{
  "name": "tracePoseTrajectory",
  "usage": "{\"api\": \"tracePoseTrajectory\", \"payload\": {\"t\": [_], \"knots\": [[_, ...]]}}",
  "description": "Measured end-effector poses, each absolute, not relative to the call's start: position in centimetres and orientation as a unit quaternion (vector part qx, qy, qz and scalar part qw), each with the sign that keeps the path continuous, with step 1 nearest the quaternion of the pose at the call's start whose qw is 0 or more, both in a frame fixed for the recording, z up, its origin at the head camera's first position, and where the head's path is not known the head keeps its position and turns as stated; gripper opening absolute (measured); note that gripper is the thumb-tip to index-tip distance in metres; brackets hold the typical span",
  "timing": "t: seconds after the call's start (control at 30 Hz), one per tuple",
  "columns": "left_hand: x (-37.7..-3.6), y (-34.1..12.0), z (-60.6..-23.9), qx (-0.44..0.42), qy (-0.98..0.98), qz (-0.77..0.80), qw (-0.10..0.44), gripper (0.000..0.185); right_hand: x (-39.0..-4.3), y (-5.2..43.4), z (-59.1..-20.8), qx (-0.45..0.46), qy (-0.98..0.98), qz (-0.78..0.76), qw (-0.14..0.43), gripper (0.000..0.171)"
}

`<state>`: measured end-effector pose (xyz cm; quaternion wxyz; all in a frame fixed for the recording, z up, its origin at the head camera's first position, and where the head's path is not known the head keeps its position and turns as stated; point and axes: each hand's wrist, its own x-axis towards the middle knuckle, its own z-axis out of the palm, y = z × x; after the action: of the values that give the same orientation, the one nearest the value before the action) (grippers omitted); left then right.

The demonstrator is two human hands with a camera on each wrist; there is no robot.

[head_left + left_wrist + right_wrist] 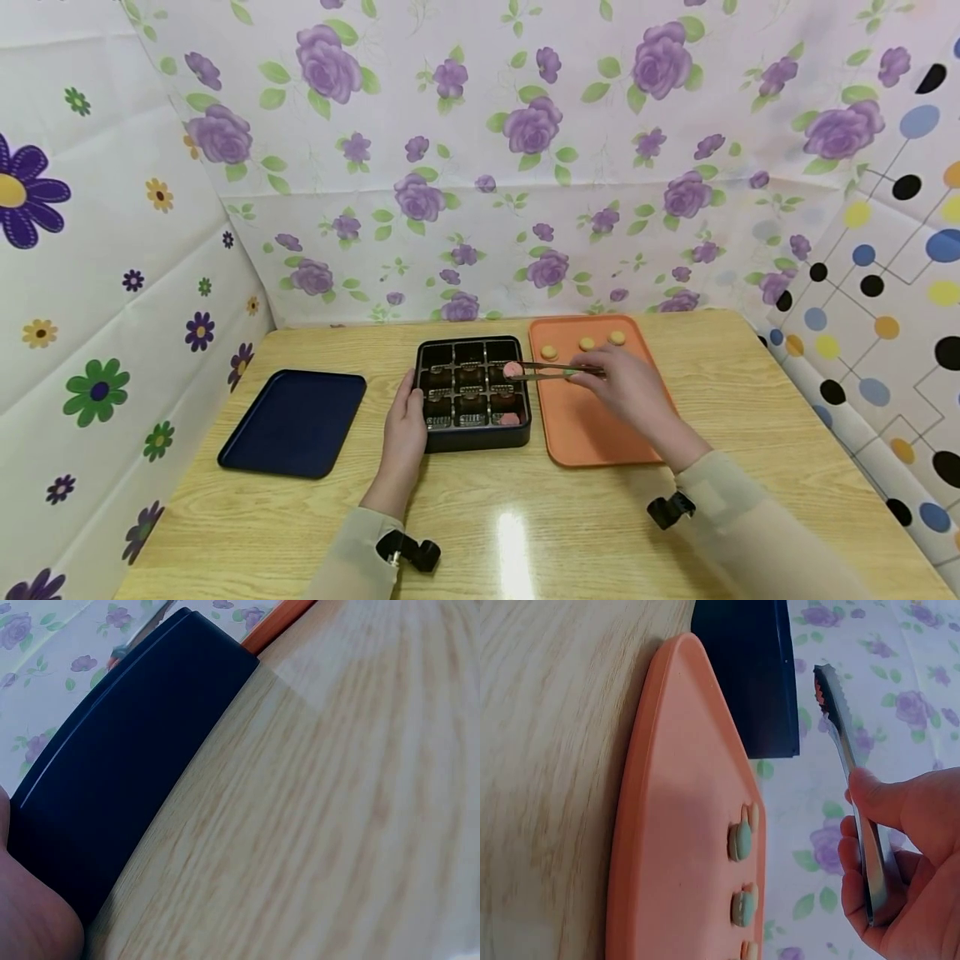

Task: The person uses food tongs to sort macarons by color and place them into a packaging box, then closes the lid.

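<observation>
My right hand (618, 383) grips metal tongs (866, 832). At their serrated tips they hold a pink macaron (512, 369) above the right column of a black divided box (476, 439). Another pink macaron (509, 419) lies in the box's front right compartment. My left hand (405, 425) rests along the left side of the box, its fingers against the wall. In the left wrist view, part of that hand touches the box's dark side wall (127, 750). On the orange tray (600, 437) sit several yellowish macarons (587, 343) and green macarons (740, 841).
A dark blue tray (296, 425) lies left of the box on the wooden table (450, 517). The orange tray stands close to the box's right side. Flower-printed cloth (480, 233) hangs behind the table, with patterned cloth on both sides.
</observation>
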<state>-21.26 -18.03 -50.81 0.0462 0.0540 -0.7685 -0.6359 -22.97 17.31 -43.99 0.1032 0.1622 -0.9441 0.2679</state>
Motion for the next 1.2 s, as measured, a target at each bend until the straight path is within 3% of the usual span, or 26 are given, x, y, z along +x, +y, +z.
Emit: {"api": "tracePoseTrajectory", "payload": {"t": [1.2], "knots": [[-21.4, -18.1, -51.1, 0.052, -0.766, -0.639, 0.049, 0.060, -23.6, 15.1, -44.5, 0.155, -0.953, 0.244, 0.087, 0.020]]}}
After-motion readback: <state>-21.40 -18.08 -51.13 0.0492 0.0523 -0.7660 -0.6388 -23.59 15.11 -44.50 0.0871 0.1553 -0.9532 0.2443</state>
